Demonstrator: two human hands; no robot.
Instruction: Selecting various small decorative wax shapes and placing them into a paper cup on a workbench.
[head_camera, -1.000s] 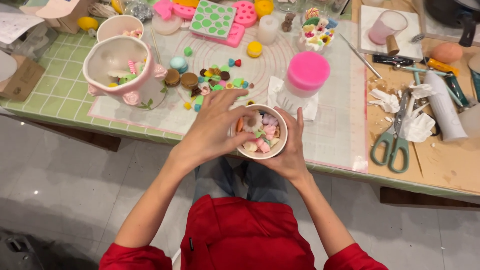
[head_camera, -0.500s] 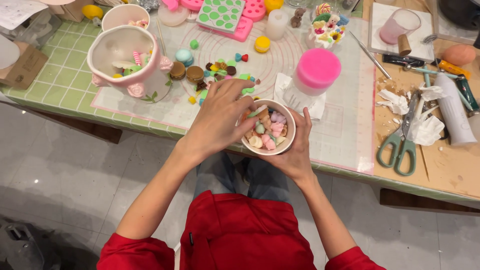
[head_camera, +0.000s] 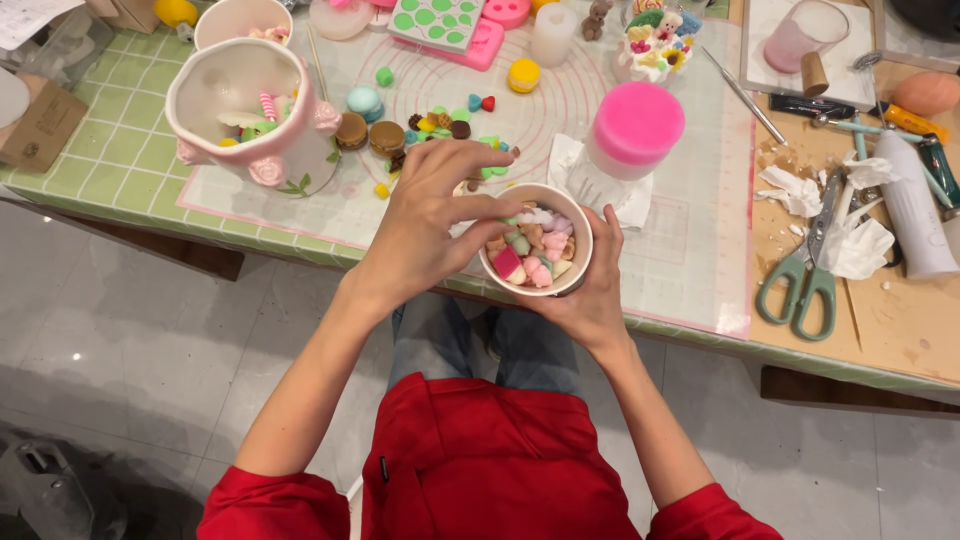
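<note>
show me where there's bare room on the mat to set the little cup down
Bare mat lies between the pink-lidded jar and the green scissors. Crowded: the charms above the left hand, and the tools by the scissors.

Two hands, left (head_camera: 425, 235) and right (head_camera: 590, 300). One small bowl of charms (head_camera: 536, 240), one large white cup (head_camera: 245, 105), one pink-lidded jar (head_camera: 632, 135), one pair of green scissors (head_camera: 805, 275).
</note>
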